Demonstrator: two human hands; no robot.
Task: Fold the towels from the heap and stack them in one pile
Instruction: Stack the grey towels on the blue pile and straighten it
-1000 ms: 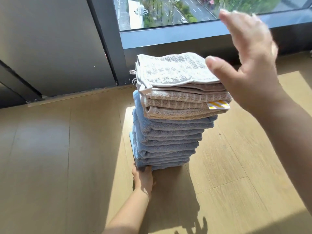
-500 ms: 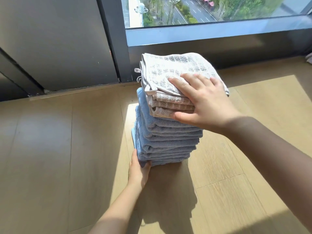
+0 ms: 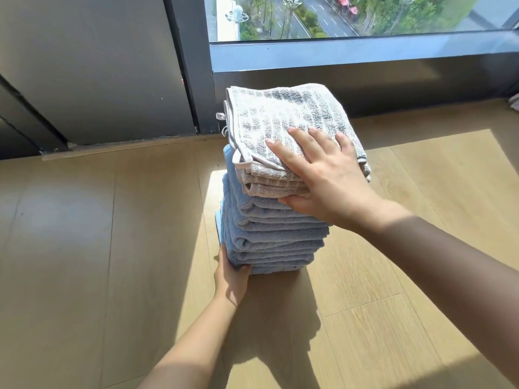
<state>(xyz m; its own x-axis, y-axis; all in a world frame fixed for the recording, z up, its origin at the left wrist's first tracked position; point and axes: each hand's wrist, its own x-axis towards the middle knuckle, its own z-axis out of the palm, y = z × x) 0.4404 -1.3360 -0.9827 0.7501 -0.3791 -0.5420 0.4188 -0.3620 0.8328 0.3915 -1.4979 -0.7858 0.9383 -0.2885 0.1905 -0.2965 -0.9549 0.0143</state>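
Observation:
A tall pile of folded towels (image 3: 269, 231) stands on the wooden floor (image 3: 84, 248). Several blue towels make up its lower part, with beige ribbed towels (image 3: 269, 183) above them and a grey-white patterned towel (image 3: 269, 116) on top. My right hand (image 3: 323, 178) lies flat on the top towel near its front right corner, fingers straight, and its thumb presses the pile's front just under the beige towels. My left hand (image 3: 230, 279) braces the bottom left corner of the pile. Its fingers run up the left side and its thumb touches the front.
A dark window frame (image 3: 337, 54) and a grey wall panel (image 3: 98, 66) stand right behind the pile. A pale cloth edge (image 3: 515, 101) shows at the far right. Sunlit floor lies right of the pile, shaded floor left of it.
My right hand came down from the air onto the top towel and now rests there, thumb against the front. My left hand shifted from the pile's front to its bottom left corner.

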